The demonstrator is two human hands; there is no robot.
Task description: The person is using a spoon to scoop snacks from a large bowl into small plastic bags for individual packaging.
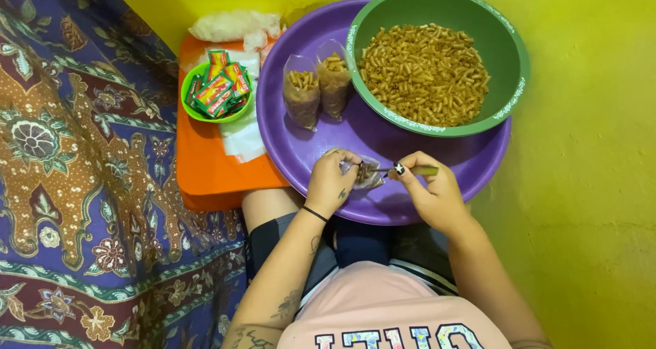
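- The left hand (330, 182) is closed in a pinch on the mouth of a small clear plastic bag (367, 174), which rests on the near part of the purple tray (301, 158), just in front of the person's knees.
- The right hand (429, 188) is curled shut around a spoon (410, 171) with a greenish handle; the tip of the spoon is at the opening of the bag, and some brown snack pieces are already inside.
- I judge that the bag is very light and thin, soft and a little slippery (it has no shape of its own). It is best held by the rim of the opening, with two or three fingers, so that the mouth stays wide.
- The snack pieces in the green bowl (509, 55) look dry, stiff and brittle, short tubes like fried macaroni (424, 72); they probably break if squeezed, so the bag should not be pressed at the belly.
- Two filled bags (316, 89) stand upright on the tray, just beside the bowl, touching each other.
- On the orange tray (205, 164) to the left there is a small green bowl of seasoning sachets (217, 89) and a heap of white plastic (236, 26) behind it.
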